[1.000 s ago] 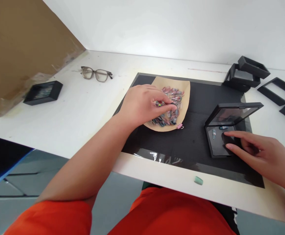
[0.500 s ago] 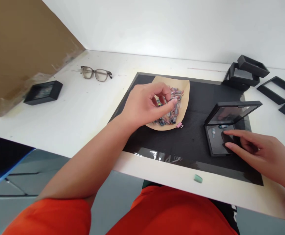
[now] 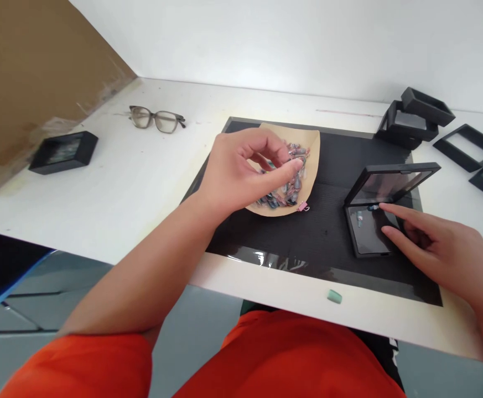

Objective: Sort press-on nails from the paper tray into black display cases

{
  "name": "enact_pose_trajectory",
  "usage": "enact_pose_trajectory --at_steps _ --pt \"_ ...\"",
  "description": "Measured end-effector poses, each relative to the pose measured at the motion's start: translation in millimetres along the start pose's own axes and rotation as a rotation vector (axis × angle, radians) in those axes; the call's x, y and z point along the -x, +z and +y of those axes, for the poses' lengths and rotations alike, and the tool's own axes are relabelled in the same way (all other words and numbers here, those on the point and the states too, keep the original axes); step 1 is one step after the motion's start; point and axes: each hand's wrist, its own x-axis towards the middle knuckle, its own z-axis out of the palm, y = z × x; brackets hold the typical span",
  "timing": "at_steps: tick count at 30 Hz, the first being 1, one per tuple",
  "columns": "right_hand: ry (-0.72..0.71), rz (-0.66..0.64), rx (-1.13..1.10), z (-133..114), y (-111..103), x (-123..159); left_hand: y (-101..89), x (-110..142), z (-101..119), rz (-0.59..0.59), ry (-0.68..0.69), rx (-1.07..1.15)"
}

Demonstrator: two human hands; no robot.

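My left hand hovers over a tan paper tray, thumb and fingertips curled together in a pinch; whatever lies between them is hidden. Inside the tray is a pile of small decorated pieces that look like press-on nails. To the right, a black hinged display case stands with its clear-windowed lid raised. Two small bluish pieces lie on its clear film: one upright piece at the left and one sideways piece near the hinge. My right hand reaches in, index fingertip at the sideways piece, thumb apart.
A black mat lies under tray and case. A pink binder clip grips the tray's edge. Stacked black frames stand behind right, loose frames beside them. Glasses, a black box and a green piece lie around.
My right index finger has moved up to the sideways piece near the hinge. My left hand stays over the tray, pinched much as before. The whole view has shifted slightly.
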Motion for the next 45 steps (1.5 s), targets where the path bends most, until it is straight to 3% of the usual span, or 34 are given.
enact_pose_trajectory --at_steps 3,11,20,26,34,40,45 --pt "0.005 0.04 -0.003 -1.5 -0.4 0.2 -0.5 -0.7 1.1 0.017 0.016 0.053" --pt "0.044 -0.041 -0.076 8.8 -0.2 -2.1 0.1 -1.2 4.4 -0.002 0.013 0.146" --pt "0.029 -0.055 -0.087 8.5 -0.8 -2.8 2.7 -0.1 6.6 -0.24 -0.031 0.135" --pt "0.019 -0.066 -0.091 5.4 -1.4 -3.6 3.0 0.2 3.8 -0.275 -0.032 0.106" --pt "-0.003 -0.081 -0.087 6.2 -0.2 -2.0 2.2 -0.7 4.4 -0.334 -0.051 0.239" --pt "0.024 -0.087 -0.092 8.1 0.7 -2.9 -0.1 -1.6 13.7 -0.457 -0.05 0.352" --pt "0.0 -0.078 -0.094 5.9 1.3 -3.7 2.1 -3.2 28.0 -0.461 -0.209 0.482"
